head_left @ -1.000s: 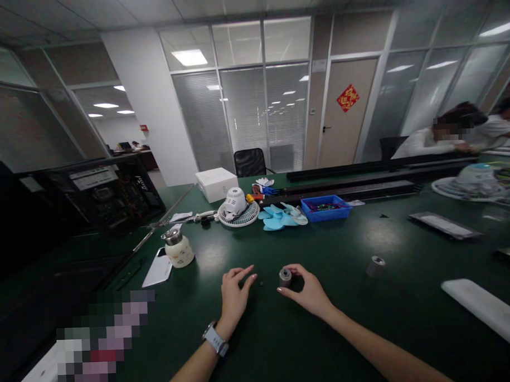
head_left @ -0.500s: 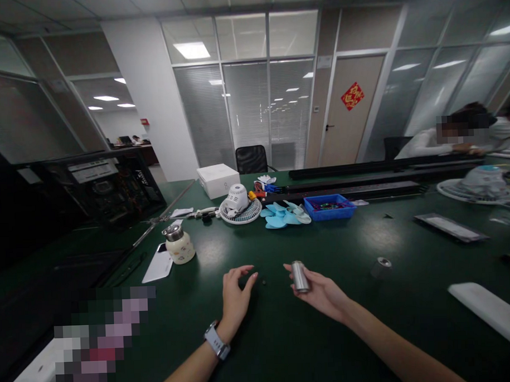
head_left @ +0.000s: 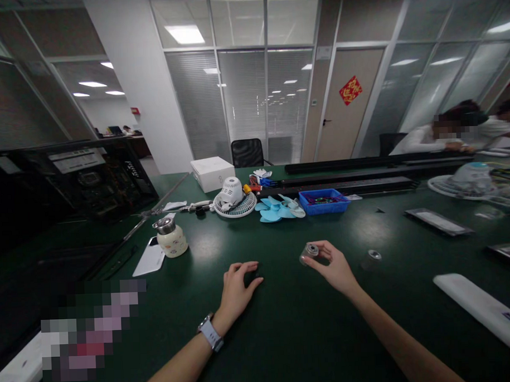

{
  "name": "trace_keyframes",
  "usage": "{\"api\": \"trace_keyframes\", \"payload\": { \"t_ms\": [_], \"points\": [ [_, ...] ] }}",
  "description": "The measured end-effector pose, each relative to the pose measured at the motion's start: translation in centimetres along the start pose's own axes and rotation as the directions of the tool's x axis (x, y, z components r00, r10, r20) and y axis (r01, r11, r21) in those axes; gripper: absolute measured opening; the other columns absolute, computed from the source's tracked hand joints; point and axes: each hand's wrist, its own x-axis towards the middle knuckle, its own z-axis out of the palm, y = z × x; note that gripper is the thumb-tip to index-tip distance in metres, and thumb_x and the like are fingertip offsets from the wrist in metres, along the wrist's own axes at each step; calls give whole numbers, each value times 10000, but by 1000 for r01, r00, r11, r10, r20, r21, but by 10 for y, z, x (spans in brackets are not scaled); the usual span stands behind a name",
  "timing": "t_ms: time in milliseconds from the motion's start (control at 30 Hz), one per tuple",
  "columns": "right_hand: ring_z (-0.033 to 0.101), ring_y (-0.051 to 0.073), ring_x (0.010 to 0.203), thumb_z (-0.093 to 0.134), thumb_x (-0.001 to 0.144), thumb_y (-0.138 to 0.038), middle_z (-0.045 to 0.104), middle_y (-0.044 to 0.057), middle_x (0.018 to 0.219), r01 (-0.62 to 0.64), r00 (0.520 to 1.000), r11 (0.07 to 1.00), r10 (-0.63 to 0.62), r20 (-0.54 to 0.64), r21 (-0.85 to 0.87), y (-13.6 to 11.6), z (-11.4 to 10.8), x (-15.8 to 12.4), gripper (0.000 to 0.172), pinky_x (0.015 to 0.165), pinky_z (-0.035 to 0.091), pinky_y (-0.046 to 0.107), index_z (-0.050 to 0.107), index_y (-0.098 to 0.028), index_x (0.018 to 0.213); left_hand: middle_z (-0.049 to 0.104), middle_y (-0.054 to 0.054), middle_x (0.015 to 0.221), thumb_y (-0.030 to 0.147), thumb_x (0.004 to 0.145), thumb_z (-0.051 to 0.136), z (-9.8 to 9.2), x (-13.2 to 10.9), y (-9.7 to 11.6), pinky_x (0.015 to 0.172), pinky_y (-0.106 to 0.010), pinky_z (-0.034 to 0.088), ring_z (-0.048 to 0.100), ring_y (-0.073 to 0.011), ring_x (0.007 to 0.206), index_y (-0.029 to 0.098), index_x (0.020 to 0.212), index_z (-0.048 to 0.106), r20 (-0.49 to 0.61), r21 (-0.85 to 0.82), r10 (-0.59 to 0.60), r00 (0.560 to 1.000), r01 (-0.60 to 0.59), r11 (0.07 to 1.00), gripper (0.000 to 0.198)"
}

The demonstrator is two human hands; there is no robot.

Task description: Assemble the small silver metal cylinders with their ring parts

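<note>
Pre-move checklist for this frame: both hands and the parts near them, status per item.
1. Right hand grip on small silver metal cylinder: ok, pinched at the fingertips, lifted off the table.
2. End detail of that cylinder: cannot tell, blurred.
3. Left hand on dark green table: ok, resting palm down.
4. Anything hidden beneath that hand: cannot tell.
5. Second grey metal cylinder: ok, lying on the table, apart from the right hand.
6. Cream jar with metal lid: ok, upright, apart from the left hand.
</note>
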Motion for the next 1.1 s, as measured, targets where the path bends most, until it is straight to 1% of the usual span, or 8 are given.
{"api": "trace_keyframes", "payload": {
  "t_ms": [67,167,267,467,667,767,1033,1100],
  "points": [
    [662,258,936,732,682,-475,698,84,1027,79,996,980,-85,-30,-184,1,-5,-1,431,873,520,458,626,-209,1005,694,-25,1099,358,822,638,1,1,0,920,-452,379,509,-261,1109,301,1182,587,7,2,7,1000,-7,1000,367],
    [673,241,905,701,709,-459,710,66,1007,73,989,943,-111,-98,-326,8,-18,4,396,851,530,441,634,-220,1017,705,-28,1072,359,826,628,0,1,0,921,-460,374,506,-267,1114,291,1179,587,7,2,13,1000,-13,1000,362],
    [684,239,891,706,698,-437,723,68,975,23,987,932,-79,-142,-361,17,-28,9,385,854,535,432,641,-214,1005,714,-21,1036,359,815,636,0,1,0,913,-455,376,516,-264,1106,294,1154,600,-2,-2,11,1000,-11,1000,347],
    [699,243,881,706,686,-416,734,67,960,29,999,931,-44,-32,-363,19,-34,11,368,821,555,399,660,-211,988,723,-16,1007,361,823,621,-1,1,1,908,-458,375,525,-266,1103,298,1156,595,2,-3,3,1000,-3,1000,340],
    [696,287,881,682,671,-400,745,98,903,-199,927,753,-62,-369,-627,28,-91,26,370,786,535,403,685,-200,982,729,-6,998,343,822,625,-1,1,2,903,-449,380,535,-258,1095,299,1143,595,-6,7,6,1000,-6,1000,326],
    [699,308,812,681,663,-425,747,123,821,-320,892,656,-34,-450,-684,41,-116,33,373,701,530,393,708,-183,945,730,-9,999,341,822,626,-1,1,2,904,-453,382,539,-260,1095,293,1139,598,-8,5,8,1000,-8,1000,322],
    [678,302,848,630,713,-458,737,121,908,-437,893,476,122,-434,-764,55,-118,37,429,741,487,389,693,-179,1033,730,-28,1029,325,823,624,-1,3,4,936,-462,387,560,-262,1105,258,1102,620,-3,-16,-2,1000,2,1000,288],
    [651,322,925,625,720,-498,717,140,986,-435,887,452,66,-457,-779,48,-115,35,529,832,448,452,650,-158,1125,735,-30,1013,316,818,634,-3,3,6,948,-459,392,590,-257,1084,252,1090,615,-8,-72,-9,1000,8,997,280]
  ]
}}
